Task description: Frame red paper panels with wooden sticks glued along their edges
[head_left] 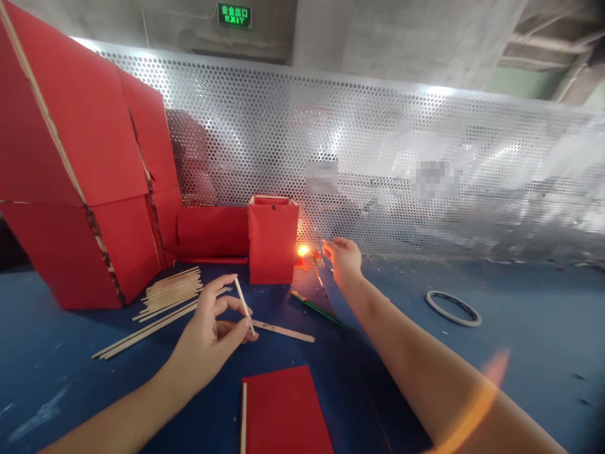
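Observation:
A short pale stick (244, 306) is pinched between the thumb and fingers of my left hand (217, 321), left of centre. My right hand (344, 257) reaches out beside a small bright flame (303, 250), with its fingers bent together; whatever they hold is too small to make out. Between the flame and my left hand stands an open-topped red box (273, 243). Nearest me lies a red panel (286, 413) with a pale stick (244, 417) along its left edge. A flat wooden strip (283, 331) lies just right of my left fingers.
Thin wooden sticks (172, 293) lie at the left, below a large red box structure (94, 157). A green tool (316, 307) rests in the middle. To the right is a white ring (454, 309). Perforated metal (378, 145) closes off the back of the blue table (406, 334).

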`<action>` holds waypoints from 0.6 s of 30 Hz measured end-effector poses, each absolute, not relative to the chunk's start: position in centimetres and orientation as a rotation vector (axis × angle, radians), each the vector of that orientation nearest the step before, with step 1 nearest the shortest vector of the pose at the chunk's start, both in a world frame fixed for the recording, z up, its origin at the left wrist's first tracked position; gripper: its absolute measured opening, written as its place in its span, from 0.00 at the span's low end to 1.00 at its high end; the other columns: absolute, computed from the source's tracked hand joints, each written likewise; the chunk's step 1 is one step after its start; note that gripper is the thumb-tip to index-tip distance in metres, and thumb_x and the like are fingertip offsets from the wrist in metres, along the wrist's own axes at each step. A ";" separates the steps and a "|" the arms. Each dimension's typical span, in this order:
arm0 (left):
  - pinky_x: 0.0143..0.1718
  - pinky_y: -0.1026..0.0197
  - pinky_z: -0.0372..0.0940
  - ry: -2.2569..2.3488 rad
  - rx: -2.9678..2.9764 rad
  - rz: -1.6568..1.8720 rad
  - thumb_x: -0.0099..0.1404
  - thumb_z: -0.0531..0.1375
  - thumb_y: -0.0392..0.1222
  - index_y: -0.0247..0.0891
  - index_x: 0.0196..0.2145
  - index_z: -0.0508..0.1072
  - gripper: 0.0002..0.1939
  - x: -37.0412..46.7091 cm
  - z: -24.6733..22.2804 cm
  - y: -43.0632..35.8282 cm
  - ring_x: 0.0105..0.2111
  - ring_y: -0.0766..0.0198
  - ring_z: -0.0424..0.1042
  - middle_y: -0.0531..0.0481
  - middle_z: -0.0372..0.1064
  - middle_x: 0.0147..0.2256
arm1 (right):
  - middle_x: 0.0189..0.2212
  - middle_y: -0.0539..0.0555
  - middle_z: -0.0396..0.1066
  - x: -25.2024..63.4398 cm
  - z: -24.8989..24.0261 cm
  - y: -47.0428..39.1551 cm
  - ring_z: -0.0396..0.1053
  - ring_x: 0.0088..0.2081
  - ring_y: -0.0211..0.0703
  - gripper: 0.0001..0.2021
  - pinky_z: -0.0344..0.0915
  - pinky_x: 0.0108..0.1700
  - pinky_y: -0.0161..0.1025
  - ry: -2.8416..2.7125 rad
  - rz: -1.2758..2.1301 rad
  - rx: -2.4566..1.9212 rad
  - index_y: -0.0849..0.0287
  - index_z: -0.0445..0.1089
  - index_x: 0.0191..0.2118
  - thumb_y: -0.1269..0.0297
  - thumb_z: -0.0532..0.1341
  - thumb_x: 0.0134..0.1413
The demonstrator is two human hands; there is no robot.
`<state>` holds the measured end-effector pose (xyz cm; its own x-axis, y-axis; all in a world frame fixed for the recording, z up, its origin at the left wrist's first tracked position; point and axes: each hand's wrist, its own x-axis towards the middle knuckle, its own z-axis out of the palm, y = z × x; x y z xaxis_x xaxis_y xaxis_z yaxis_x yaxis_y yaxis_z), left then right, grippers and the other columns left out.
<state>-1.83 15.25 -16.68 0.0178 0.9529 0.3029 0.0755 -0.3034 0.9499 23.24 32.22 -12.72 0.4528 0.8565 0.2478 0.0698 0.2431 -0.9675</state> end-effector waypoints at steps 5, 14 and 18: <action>0.37 0.51 0.76 1.039 1.441 1.383 0.64 0.62 0.50 0.51 0.60 0.48 0.34 -1.9 -16.3 15.0 0.28 0.59 0.81 0.58 0.68 0.36 | 0.49 0.57 0.72 24.2 -9.1 28.6 0.74 0.44 0.46 0.14 0.74 0.43 0.47 -0.926 0.791 -1.113 0.61 0.69 0.53 0.62 0.62 0.66; 0.34 0.56 0.71 1.100 1.448 1.317 0.60 0.64 0.52 0.47 0.61 0.50 0.37 0.0 -14.7 12.5 0.31 0.57 0.78 0.56 0.74 0.30 | 0.29 0.54 0.75 22.5 -14.6 13.7 0.73 0.29 0.44 0.08 0.76 0.37 0.44 -1.128 1.204 -0.980 0.51 0.79 0.28 0.58 0.73 0.39; 0.37 0.53 0.67 1.267 1.569 1.057 0.57 0.62 0.56 0.43 0.54 0.60 0.30 0.8 -14.9 11.3 0.34 0.52 0.75 0.52 0.79 0.30 | 0.26 0.51 0.73 22.2 -15.7 12.5 0.71 0.28 0.42 0.08 0.73 0.35 0.42 -1.201 1.222 -0.963 0.49 0.78 0.27 0.54 0.73 0.39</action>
